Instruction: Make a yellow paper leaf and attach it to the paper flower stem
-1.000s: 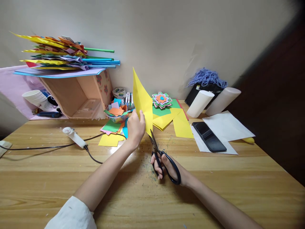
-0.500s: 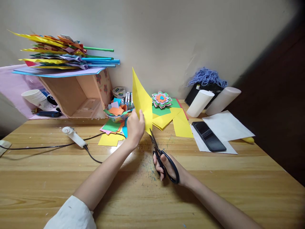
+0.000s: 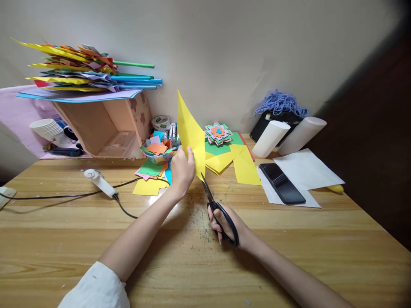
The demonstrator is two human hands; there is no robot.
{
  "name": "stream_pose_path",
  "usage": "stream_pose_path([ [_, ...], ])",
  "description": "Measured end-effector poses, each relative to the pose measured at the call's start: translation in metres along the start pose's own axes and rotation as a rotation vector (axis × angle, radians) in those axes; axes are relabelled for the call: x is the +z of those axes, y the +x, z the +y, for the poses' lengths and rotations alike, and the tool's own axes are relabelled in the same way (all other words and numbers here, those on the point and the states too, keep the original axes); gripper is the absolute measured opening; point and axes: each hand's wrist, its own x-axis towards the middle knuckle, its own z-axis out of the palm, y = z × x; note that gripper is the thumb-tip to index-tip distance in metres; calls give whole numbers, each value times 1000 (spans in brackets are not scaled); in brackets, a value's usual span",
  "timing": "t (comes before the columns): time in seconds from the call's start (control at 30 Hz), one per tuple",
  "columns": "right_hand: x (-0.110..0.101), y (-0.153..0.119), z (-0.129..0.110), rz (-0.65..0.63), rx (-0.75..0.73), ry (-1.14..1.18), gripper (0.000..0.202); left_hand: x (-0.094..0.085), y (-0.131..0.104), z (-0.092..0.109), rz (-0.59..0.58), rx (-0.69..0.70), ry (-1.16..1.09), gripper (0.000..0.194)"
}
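Observation:
My left hand (image 3: 183, 170) grips a sheet of yellow paper (image 3: 192, 134) upright above the middle of the table, thumb on its near face. My right hand (image 3: 229, 222) is closed round the handles of black scissors (image 3: 209, 194), to the right of and below my left hand. The blade tips meet the lower corner of the yellow paper. Behind the sheet, a layered paper flower (image 3: 218, 134) rests on green and yellow papers (image 3: 245, 164).
Left on the wooden table (image 3: 96, 244) lies a white glue gun (image 3: 100, 183) with a black cable. A pink box (image 3: 141, 119) bears paper flowers (image 3: 73, 70). A bowl of scraps (image 3: 159, 157) stands near it. At right are a phone (image 3: 282, 183), white papers (image 3: 308, 169) and white rolls (image 3: 271, 139).
The scissor handles have closed a little and my right hand has shifted slightly. My left hand and the yellow paper have hardly moved.

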Motion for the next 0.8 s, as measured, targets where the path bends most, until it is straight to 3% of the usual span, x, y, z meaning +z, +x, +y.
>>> stream_pose_path([
  [0.8, -1, 2, 10, 17, -2, 6, 67, 8, -11, 3, -80, 21, 30, 30],
])
